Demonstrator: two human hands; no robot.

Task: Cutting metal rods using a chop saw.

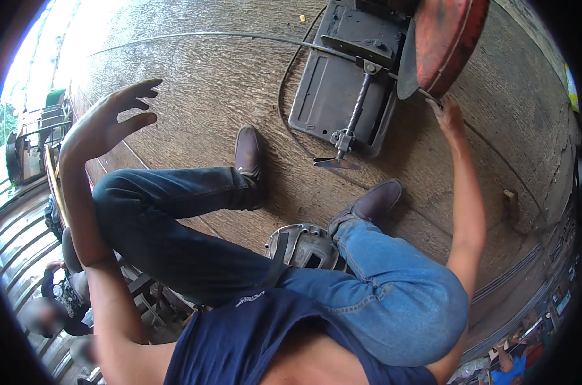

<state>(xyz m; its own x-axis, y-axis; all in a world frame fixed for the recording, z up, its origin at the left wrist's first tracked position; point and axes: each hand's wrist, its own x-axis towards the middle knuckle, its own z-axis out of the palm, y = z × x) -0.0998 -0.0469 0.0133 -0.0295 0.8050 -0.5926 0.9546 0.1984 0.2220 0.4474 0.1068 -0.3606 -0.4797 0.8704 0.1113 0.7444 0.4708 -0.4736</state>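
Observation:
A cut-off saw stands on the brown floor ahead of me, with a red blade guard [451, 45], a grey disc [406, 64] and a dark flat base [323, 96]. A long thin metal rod [239, 34] curves in from the left into the saw's clamp [368, 64]. My right hand [450, 119] is beside the disc's lower edge, its fingers closed on a thin rod there. That rod appears to run on toward the lower right. Raised on the left, my left hand [114, 122] holds nothing, its fingers apart. The clamp's screw [358, 109] ends in a handle [337, 163] nearest my feet.
A dark cable [281, 90] loops left of the saw base. Between my legs lies a rounded grey thing [297, 240] with a rectangular opening. A small wooden block [510, 204] is at the right. Another person [66, 292] is at the lower left, near metal frames.

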